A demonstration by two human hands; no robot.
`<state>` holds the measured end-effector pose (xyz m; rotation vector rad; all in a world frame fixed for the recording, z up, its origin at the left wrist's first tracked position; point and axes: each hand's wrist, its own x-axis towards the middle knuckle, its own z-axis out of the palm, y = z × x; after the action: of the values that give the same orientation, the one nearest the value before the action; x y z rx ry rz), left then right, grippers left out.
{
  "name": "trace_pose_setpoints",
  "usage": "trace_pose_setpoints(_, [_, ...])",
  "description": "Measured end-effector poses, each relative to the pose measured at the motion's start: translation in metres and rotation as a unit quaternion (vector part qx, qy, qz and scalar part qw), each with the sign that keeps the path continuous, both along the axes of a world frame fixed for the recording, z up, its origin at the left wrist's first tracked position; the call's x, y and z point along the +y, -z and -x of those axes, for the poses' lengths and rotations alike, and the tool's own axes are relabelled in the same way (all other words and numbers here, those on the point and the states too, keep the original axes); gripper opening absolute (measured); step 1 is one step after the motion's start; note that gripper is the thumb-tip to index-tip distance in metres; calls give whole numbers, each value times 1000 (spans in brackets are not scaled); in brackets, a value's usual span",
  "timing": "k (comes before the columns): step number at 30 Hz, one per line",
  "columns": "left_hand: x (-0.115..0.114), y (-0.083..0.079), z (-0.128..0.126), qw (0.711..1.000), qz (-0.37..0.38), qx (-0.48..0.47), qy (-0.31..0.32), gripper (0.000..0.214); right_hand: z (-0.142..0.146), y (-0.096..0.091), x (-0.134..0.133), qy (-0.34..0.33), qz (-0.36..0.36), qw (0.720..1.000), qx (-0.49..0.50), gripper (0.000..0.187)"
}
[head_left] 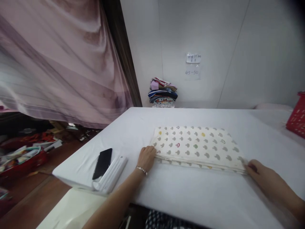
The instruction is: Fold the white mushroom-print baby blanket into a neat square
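Note:
A folded white cloth (190, 144) printed with grey mushrooms, a few of them coloured, lies flat on the white-covered table (190, 194). Its layered folded edge faces me. My left hand (147, 158), with a bracelet at the wrist, is closed on the cloth's near left corner. At the near right corner, my right hand (258, 173) pinches the layers between thumb and fingers. Both hands rest low, close to the tabletop.
Left of my left arm lie a black phone (103, 163) and a white device or pack (113, 173). Folded fabrics (163, 92) are stacked by the back wall. A red basket (296, 114) stands at the right edge. A pink curtain (71, 57) hangs at left.

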<state>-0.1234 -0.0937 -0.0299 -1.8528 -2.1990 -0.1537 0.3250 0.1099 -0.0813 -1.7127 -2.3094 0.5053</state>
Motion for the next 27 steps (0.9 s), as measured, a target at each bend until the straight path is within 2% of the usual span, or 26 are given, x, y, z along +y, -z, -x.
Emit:
trace_pose_setpoints(5, [-2, 5, 5, 1000, 3, -7, -18, 20, 2, 0, -3, -20, 9, 1000, 5, 27])
trace_pose_setpoints(8, [-9, 6, 5, 999, -5, -45, -8, 24, 0, -2, -1, -36, 21, 999, -18, 28])
trace_pose_setpoints(11, [-15, 0, 9, 993, -15, -114, -18, 33, 3, -12, 2, -55, -28, 997, -53, 30])
trace_pose_setpoints(13, [-9, -10, 10, 985, -7, -164, -54, 35, 16, -24, 2, -80, -87, 992, -53, 31])
trace_pose_setpoints(15, [9, -22, 8, 979, -22, -191, -74, 32, 41, -38, 2, -112, -140, 984, -19, 33])
trace_pose_setpoints(16, [22, -27, 5, 978, -39, -193, -65, 30, 58, -44, 2, -127, -161, 979, 4, 35])
trace_pose_setpoints(19, [72, -33, -4, 985, -57, -165, 10, 41, 119, -55, 5, -183, -181, 966, 27, 48])
trace_pose_setpoints(21, [104, -25, -5, 991, -17, -135, 11, 54, 157, -57, 14, -226, -159, 961, 8, 56])
trace_pose_setpoints(23, [127, -10, 1, 992, 39, -114, -44, 68, 184, -54, 30, -239, -133, 962, -30, 63])
trace_pose_setpoints(25, [138, 7, 12, 984, 85, -119, -98, 79, 193, -48, 51, -217, -119, 966, -71, 68])
trace_pose_setpoints(27, [141, 21, 22, 980, 100, -126, -114, 83, 189, -39, 72, -162, -92, 977, -107, 70])
